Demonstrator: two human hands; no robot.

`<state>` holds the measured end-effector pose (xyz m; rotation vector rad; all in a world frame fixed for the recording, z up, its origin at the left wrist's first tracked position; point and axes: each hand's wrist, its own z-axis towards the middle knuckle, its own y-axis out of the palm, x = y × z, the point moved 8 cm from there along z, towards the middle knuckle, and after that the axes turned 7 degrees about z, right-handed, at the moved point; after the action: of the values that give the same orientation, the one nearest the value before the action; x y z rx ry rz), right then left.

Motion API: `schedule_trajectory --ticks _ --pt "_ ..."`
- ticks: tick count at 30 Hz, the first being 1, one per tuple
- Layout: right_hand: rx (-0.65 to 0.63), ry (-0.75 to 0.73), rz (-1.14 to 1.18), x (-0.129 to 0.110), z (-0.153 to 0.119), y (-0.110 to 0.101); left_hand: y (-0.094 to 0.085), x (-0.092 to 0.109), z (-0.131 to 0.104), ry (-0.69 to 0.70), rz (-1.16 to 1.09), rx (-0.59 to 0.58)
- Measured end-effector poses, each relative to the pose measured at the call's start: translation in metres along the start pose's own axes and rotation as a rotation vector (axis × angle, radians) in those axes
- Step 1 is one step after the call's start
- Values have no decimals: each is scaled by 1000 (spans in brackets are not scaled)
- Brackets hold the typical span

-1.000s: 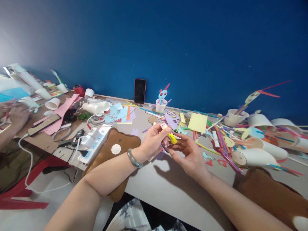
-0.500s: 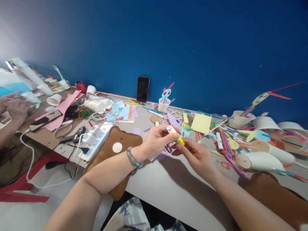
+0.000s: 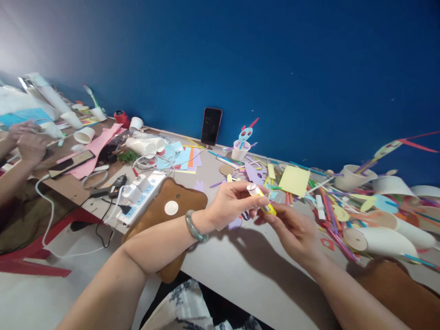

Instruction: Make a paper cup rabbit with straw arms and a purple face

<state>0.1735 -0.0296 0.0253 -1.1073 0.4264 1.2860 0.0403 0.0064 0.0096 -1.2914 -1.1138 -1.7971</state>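
In the head view, one slim yellow-and-white tube point(image 3: 270, 209) sits at the centre, gripped by the left hand point(image 3: 227, 206), whose thumb hides part of it; the right hand's point(image 3: 298, 231) grip pinches its yellow end. Two white paper cups point(image 3: 240, 154) holding paper-cut figures stand upper centre and right. Left of centre, one brown flat pad point(image 3: 184, 197) and one white power strip point(image 3: 147, 189) crowd the grey worktop point(image 3: 223, 263).

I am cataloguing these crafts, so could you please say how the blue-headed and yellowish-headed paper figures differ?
The blue-headed figure stands fairly upright, while the yellowish-headed figure leans well toward the picture's right. The red strips atop the blue-headed figure look short; those on the yellowish-headed figure look long. Both rise from white cups.
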Motion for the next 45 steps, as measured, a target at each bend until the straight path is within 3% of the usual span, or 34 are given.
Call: schedule_trajectory --ticks 3,5,7,10,12,14,17,19,21,25,27,30,32,34,37,39,41,43,45 --pt "-217 372 581 18 -4 28 1 8 -1 16 -2 -13" --pt "-226 475 720 25 -7 36 0 9 -1 20 -3 7" --pt "-76 388 600 29 -5 24 -3 5 -1 10 -9 40" --pt "233 97 135 19 -10 -9 -4 -4 0 -18 -44 52" --pt "305 -1 -56 10 -14 -16 0 -5 1 -22 -83 26" --pt "221 60 75 13 -11 -10 2 -1 0 -1 -113 7" --pt "-65 383 536 29 -4 22 3 5 0 16 -96 18" --pt "-147 511 681 33 -4 34 2 5 0 10 -67 32" --pt "-41 448 637 35 -1 26 1 4 0 8 -51 43" --pt "271 152 341 25 -7 -5 3 4 1 9 -67 32" --pt "221 156 363 24 -8 -1 5 6 0 5 -71 25" --pt "-68 435 630 32 -8 28 6 10 0 6 -81 29" --pt "-164 561 735 34 -8 39 6 10 0 11 -89 27" --pt "-77 483 679 32 -3 31 5 7 1 10 -88 33" --pt "164 233 439 23 -3 5 3 4 1 1 -87 46" --pt "214 172 332 20 -7 0 3 4 0 2 -85 39" --pt "121 231 393 24 -7 8 3 5 0 3 -84 39" --pt "-59 396 577 32 -7 25 2 4 0 -3 -86 46" --pt "-124 487 716 35 -6 33 1 1 1 -11 -90 54"
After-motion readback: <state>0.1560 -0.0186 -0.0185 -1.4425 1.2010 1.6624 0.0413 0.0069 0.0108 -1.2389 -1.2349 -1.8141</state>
